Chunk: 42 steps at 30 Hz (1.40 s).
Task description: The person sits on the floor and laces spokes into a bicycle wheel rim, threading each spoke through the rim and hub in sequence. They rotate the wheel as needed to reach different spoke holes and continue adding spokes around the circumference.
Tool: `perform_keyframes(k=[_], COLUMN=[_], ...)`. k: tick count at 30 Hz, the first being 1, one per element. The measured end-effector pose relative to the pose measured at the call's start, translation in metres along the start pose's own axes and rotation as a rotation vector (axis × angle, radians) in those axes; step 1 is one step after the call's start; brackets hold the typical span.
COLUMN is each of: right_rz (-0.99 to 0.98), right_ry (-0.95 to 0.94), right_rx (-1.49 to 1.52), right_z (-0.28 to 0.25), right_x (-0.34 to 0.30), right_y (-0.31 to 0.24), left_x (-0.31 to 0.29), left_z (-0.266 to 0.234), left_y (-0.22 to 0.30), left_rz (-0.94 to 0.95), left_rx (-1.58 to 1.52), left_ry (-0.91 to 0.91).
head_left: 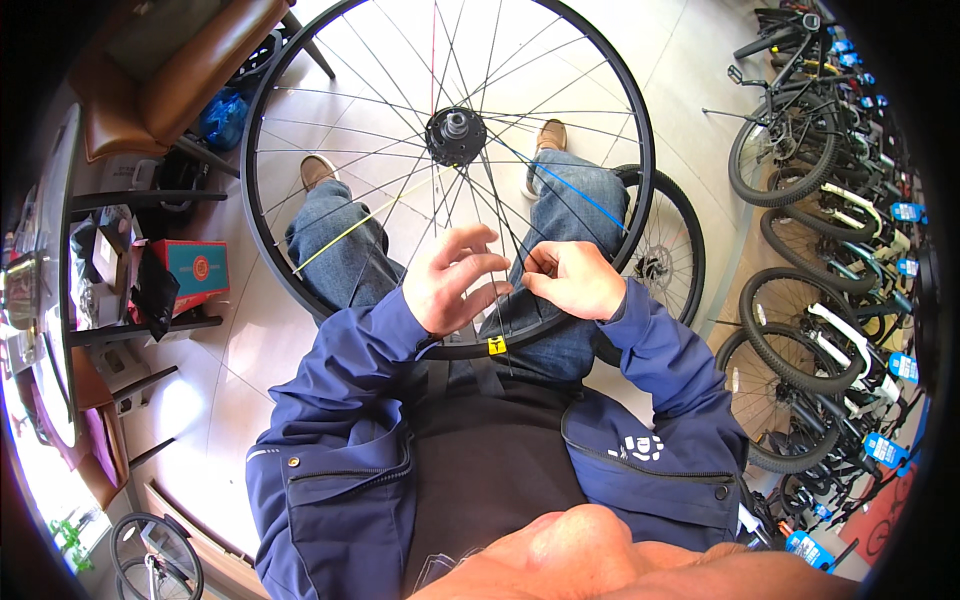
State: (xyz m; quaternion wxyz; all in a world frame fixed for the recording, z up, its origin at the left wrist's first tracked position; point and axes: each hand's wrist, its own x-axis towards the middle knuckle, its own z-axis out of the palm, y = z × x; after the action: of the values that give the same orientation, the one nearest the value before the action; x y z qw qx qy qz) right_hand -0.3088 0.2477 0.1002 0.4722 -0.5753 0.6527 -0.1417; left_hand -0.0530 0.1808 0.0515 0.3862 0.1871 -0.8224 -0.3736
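A bicycle shop: bikes (pixel 841 328) crowd the right, with what look like blue tags (pixel 904 367).

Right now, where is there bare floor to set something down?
Pale tiled floor shows between the red-and-teal box and the navy left sleeve, and at upper right between the large black spoked wheel and the bicycle row. Crowded: that row, around the brown leather chair, and the wheel's lower half, at the left hand and right hand.

Around 1 hub (pixel 456 135): 2 hands (pixel 580 280), 5–6 o'clock; 2 shoes (pixel 550 135), 3 and 9; 3 coloured spokes (pixel 580 197), 4, 8, 12; 1 yellow sticker (pixel 498 345), 6.
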Motion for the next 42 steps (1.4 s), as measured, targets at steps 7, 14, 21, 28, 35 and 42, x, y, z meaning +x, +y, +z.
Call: perform_keyframes(k=[7, 14, 21, 28, 35, 42], right_rz=[-0.014, -0.058, 0.123, -0.406, -0.303, -0.117], right_ry=[-0.091, -0.131, -0.146, 0.193, 0.199, 0.515], right_rx=[-0.005, -0.056, 0.234, -0.24, -0.711, -0.644], right_z=[-0.01, -0.015, -0.02, -0.014, 0.009, 0.066], right_x=[0.006, 0.013, 0.0, -0.015, -0.036, -0.033], right_y=[-0.003, -0.005, -0.007, -0.008, -0.018, -0.017], left_x=[-0.001, 0.002, 0.002, 0.003, 0.002, 0.004], left_z=[0.001, 0.008, 0.009, 0.009, 0.012, 0.012], left_y=[-0.001, -0.006, -0.006, -0.006, -0.01, -0.008], left_rz=[-0.05, -0.048, -0.013, 0.017, 0.036, 0.028], left_rx=[0.151, 0.203, 0.254, 0.315, 0.289, 0.272], left_ry=[0.106, -0.004, -0.061, -0.094, -0.061, -0.049])
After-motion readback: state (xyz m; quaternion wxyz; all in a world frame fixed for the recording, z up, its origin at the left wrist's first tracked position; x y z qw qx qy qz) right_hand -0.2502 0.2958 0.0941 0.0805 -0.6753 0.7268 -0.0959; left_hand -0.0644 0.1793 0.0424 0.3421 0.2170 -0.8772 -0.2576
